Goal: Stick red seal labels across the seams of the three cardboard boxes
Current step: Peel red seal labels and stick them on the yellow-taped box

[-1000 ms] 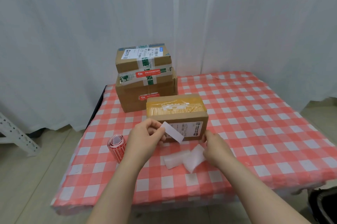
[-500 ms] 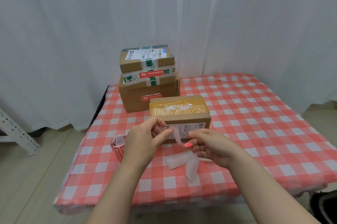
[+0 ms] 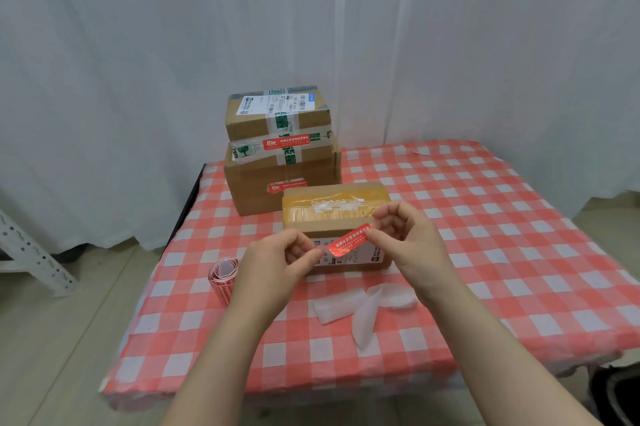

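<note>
A red seal label [image 3: 349, 240] is stretched in the air between my two hands, just in front of the near cardboard box [image 3: 336, 214]. My left hand [image 3: 277, 263] pinches its lower left end and my right hand [image 3: 408, 238] pinches its upper right end. That box has yellowish tape on top and a white shipping label on its front. Behind it stand two stacked boxes: the small top box [image 3: 277, 114] and the larger bottom box [image 3: 280, 179], each bearing a red seal label on its front.
A roll of red labels [image 3: 223, 275] lies on the red-checked tablecloth [image 3: 485, 252] to the left. Peeled white backing strips [image 3: 360, 304] lie in front of the near box. White curtains hang behind the table. A metal rack leg [image 3: 31, 256] stands at far left.
The red label has come off its white backing, which dropped onto the table among the other strips. My right hand rose and now holds the label's right end, stretching it out.
</note>
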